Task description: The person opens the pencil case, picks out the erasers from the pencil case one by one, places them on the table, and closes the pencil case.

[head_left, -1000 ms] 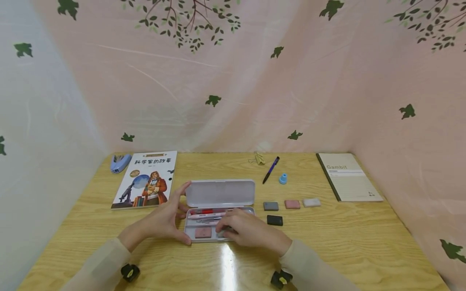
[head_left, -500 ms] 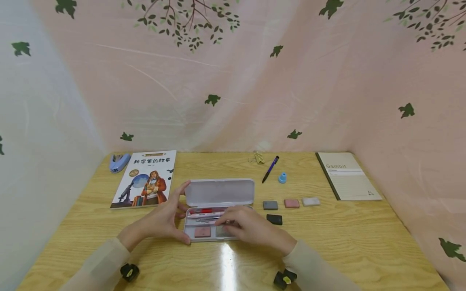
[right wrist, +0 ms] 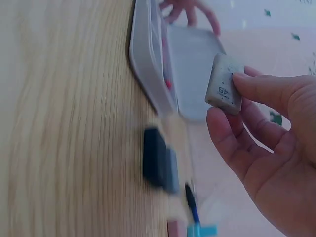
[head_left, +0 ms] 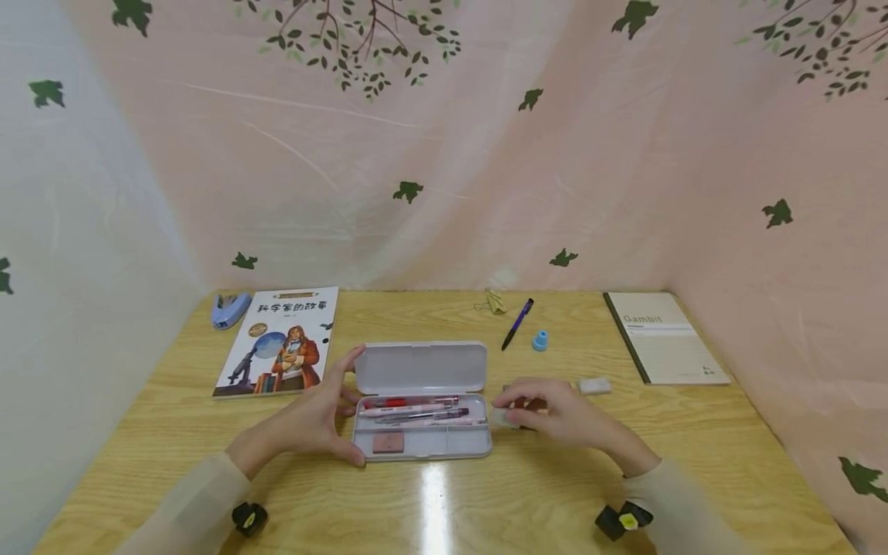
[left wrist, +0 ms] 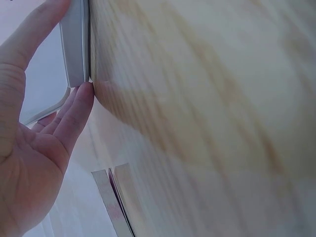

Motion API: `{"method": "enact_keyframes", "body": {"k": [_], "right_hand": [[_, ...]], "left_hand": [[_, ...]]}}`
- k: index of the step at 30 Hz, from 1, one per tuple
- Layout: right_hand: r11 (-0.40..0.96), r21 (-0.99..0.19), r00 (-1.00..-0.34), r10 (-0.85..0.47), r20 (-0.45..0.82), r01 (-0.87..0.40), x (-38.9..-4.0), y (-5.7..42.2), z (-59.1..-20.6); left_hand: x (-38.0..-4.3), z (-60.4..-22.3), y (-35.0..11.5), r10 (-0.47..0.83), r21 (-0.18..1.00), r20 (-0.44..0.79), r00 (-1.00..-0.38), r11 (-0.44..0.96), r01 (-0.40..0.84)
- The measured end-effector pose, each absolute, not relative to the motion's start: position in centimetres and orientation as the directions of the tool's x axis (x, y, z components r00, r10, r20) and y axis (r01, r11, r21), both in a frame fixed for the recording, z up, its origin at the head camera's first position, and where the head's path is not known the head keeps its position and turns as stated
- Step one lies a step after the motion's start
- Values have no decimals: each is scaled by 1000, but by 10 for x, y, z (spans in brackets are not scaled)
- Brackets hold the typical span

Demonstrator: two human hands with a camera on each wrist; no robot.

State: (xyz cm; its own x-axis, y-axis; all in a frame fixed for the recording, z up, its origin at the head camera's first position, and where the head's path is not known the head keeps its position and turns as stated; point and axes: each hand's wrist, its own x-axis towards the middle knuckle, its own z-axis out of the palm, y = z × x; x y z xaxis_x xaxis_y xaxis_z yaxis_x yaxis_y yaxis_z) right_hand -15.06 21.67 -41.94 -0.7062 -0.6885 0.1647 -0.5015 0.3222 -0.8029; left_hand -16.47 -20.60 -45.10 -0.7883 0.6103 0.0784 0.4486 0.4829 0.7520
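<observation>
A light-blue plastic stapler lies at the far left corner of the wood-grain worktop, just beside a white paperback book with black Chinese characters and a red-coated figure on its cover. Near the middle of the far edge sits a gold metal binder clip; to its right, a slim blue-and-black pen slants, then a small bright-blue stepped plastic cone. A cream notebook marked "Gambit", with a dark spine, lies by the far right corner. Behind the far edge hangs pale pink cloth printed with green leaves.
</observation>
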Motion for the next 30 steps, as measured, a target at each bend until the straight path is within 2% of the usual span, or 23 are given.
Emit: {"method": "enact_keyframes", "body": {"k": [8, 13, 26, 30], "right_hand": [[397, -814, -756, -650, 77, -424, -152, 286, -425], [439, -772, -755, -650, 81, -460, -150, 309, -429], [519, -736, -804, -593, 56, -434, -151, 305, -446], [514, -728, -802, -591, 82, -453, -149, 303, -451]], "left_hand": [[-165, -449, -205, 608, 760, 82, -790, 475, 444], [-167, -450, -205, 611, 767, 93, -786, 460, 448], [-168, -450, -206, 605, 754, 88, -791, 479, 450], [-163, -452, -207, 592, 760, 66, -804, 492, 424]]}}
